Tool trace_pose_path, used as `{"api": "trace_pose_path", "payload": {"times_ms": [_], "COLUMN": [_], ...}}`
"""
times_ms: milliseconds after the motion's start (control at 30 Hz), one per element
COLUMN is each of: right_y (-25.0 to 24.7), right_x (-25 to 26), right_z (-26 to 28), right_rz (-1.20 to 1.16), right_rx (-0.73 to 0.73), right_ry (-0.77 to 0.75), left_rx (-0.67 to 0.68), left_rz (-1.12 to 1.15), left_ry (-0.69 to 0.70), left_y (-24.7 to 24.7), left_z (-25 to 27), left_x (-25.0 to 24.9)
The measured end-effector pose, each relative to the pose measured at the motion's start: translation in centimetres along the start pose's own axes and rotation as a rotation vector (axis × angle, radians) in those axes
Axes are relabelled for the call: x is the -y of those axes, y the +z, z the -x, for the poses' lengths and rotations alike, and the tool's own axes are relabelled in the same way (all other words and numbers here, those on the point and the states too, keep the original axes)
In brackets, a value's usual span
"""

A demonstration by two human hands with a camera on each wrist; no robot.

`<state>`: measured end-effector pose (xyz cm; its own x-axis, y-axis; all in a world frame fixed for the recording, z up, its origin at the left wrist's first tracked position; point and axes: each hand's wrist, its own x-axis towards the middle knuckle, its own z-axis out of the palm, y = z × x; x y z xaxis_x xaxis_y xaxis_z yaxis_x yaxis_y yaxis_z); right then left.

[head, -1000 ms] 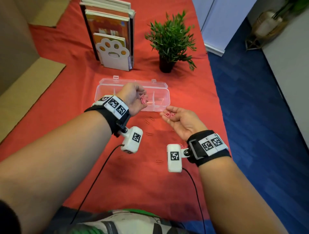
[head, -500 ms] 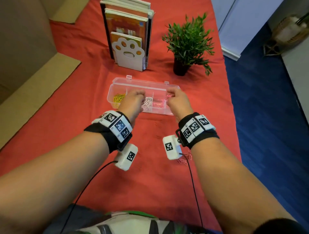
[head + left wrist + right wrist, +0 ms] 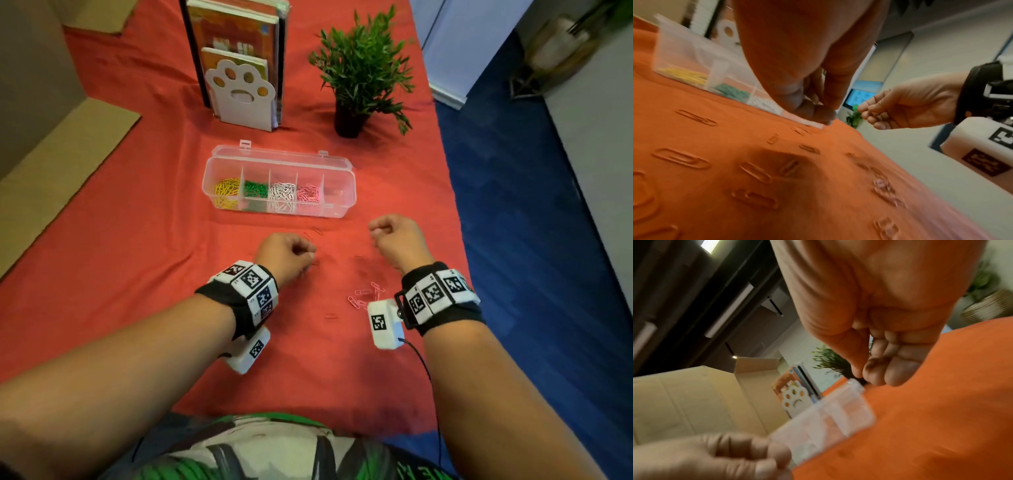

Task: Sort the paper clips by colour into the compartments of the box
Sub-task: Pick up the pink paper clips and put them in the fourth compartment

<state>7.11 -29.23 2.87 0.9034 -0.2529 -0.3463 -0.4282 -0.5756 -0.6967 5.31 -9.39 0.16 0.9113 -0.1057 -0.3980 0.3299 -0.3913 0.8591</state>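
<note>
1. Across the red cloth, seen from the head, the clear box lies open: yellow clips, green clips, white clips and pink clips fill four compartments from the left; what the fifth holds I cannot tell. Loose pink clips lie near the right wrist. A bookend, plant, cardboard and blue floor surround.
2. From the left wrist, the left hand hangs over red clips with fingertips bunched; whether they pinch one I cannot tell.
3. From the right wrist, the right hand curls loosely, holding nothing visible, near the box's end.
</note>
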Motion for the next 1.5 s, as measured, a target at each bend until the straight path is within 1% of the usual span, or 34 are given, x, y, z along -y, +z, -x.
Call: {"api": "trace_pose_path", "payload": {"times_ms": [133, 233, 300, 367, 433, 500, 567, 633, 667, 733, 800, 833, 900, 967, 1000, 1067, 1133, 1233, 1367, 1500], "right_y": [-0.8, -0.6, 0.0, 1.1, 2.1, 2.7, 2.9, 2.6, 2.4, 2.0, 1.8, 1.8, 1.5, 1.0, 0.9, 0.6, 0.5, 0.3, 0.0, -0.6], "right_x": [-4.6, -6.8, -7.8, -8.4, -8.5, -8.4, -8.1, -7.7, -7.5, -7.3, -7.3, -7.2, -6.8, -6.2, -6.2, -6.2, -6.3, -6.4, -6.8, -7.0], "right_z": [3.3, 4.8, 5.3, 5.6, 5.7, 5.6, 5.3, 4.8, 4.5, 4.0, 3.7, 3.7, 4.1, 4.6, 4.8, 5.1, 5.4, 5.6, 5.7, 5.8], "right_rz": [0.243, 0.324, 0.392, 0.471, 0.509, 0.525, 0.519, 0.460, 0.407, 0.237, 0.000, -0.131, -0.401, -0.659, -0.761, -0.924, -1.051, -1.113, -1.028, -0.938], "right_rx": [-0.003, 0.004, 0.003, -0.013, -0.029, -0.032, -0.017, 0.006, 0.011, 0.021, 0.037, 0.047, 0.078, 0.123, 0.140, 0.158, 0.157, 0.160, 0.143, 0.136], "right_ry": [0.088, 0.130, 0.105, 0.033, -0.024, -0.043, -0.045, -0.027, 0.003, 0.077, 0.139, 0.171, 0.250, 0.314, 0.333, 0.354, 0.374, 0.365, 0.307, 0.281], "left_rx": [0.124, 0.208, 0.296, 0.360, 0.382, 0.398, 0.416, 0.413, 0.398, 0.327, 0.256, 0.244, 0.267, 0.279, 0.280, 0.301, 0.334, 0.362, 0.379, 0.334], "left_rz": [-0.365, -0.568, -0.692, -0.811, -0.899, -0.958, -0.987, -0.982, -0.963, -0.862, -0.657, -0.537, -0.243, 0.087, 0.214, 0.386, 0.501, 0.545, 0.513, 0.455], "left_ry": [0.123, 0.251, 0.350, 0.428, 0.463, 0.474, 0.464, 0.434, 0.416, 0.370, 0.282, 0.229, 0.061, -0.163, -0.252, -0.343, -0.385, -0.411, -0.397, -0.377], "left_y": [3.1, 5.1, 6.3, 7.2, 7.8, 8.1, 8.1, 7.9, 7.8, 7.2, 6.4, 6.0, 5.6, 5.4, 5.3, 4.9, 4.8, 5.3, 6.4, 7.4], "left_z": [0.5, 0.8, 1.0, 1.2, 1.3, 1.3, 1.3, 1.1, 1.0, 1.0, 0.9, 0.7, 0.3, 0.2, 0.3, 0.5, 0.6, 0.7, 0.6, 0.6], "left_x": [-0.1, -0.4, -0.4, -0.2, 0.1, 0.3, 0.4, 0.6, 0.8, 1.1, 1.2, 1.1, 0.8, 0.0, -0.5, -1.6, -2.0, -2.1, -2.1, -2.4]}}
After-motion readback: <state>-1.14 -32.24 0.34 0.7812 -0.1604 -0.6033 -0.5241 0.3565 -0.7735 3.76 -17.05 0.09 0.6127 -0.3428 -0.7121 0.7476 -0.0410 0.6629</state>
